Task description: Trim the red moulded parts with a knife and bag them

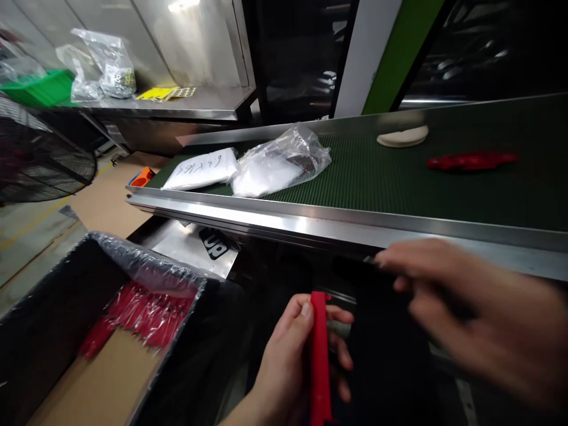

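My left hand is closed around a long, narrow red bar-shaped piece, held upright with the thumb pressed on its side near the top. My right hand is to the right, in front of the conveyor's metal edge, and smeared by motion. Its fingers are curled together, and a small dark thing with a pale tip shows at the fingertips, too blurred to name. Another red piece lies on the green conveyor belt beyond my right hand.
White packets in clear plastic and a pale rounded pad lie on the belt. At lower left stands a plastic-lined box holding cardboard and several red pieces. A fan and a metal bench are farther left.
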`<state>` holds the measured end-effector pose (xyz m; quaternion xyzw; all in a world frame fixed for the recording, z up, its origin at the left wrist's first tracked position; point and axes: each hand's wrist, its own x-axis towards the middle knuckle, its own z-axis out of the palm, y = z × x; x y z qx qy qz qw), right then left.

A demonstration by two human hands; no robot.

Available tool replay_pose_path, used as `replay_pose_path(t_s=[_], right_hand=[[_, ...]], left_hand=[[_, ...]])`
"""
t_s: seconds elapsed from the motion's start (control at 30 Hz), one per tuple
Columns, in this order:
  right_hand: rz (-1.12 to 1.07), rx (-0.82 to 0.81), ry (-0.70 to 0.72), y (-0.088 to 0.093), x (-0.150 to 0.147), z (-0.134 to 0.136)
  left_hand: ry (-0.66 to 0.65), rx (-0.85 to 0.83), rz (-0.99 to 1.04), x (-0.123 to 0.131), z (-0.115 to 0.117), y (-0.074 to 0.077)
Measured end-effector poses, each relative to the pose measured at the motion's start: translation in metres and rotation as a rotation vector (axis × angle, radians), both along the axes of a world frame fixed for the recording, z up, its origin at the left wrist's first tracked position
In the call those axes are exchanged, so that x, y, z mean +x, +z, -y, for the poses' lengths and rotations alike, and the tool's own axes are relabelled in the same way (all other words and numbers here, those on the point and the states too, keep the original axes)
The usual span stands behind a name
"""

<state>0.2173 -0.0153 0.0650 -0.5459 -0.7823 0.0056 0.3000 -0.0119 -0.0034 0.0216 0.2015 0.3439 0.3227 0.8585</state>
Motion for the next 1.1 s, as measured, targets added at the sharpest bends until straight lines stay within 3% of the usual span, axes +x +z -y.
replay_pose_path(t_s=[0.1,0.17,1.1], right_hand=[[-0.093,-0.130,0.127,-0.011,-0.045,0.019],[-0.108,-0.131,0.114,-0.016,-0.055,0.023],[0.006,0.037,0.048,-0.019,-0.065,0.035]], left_hand=[[-0.029,0.043,-0.057,-0.001,0.005,0.003],[-0.041,0.059,-0.085,-0.002,0.007,0.006],[0.004,0.063,-0.062,-0.003,0.016,0.009]])
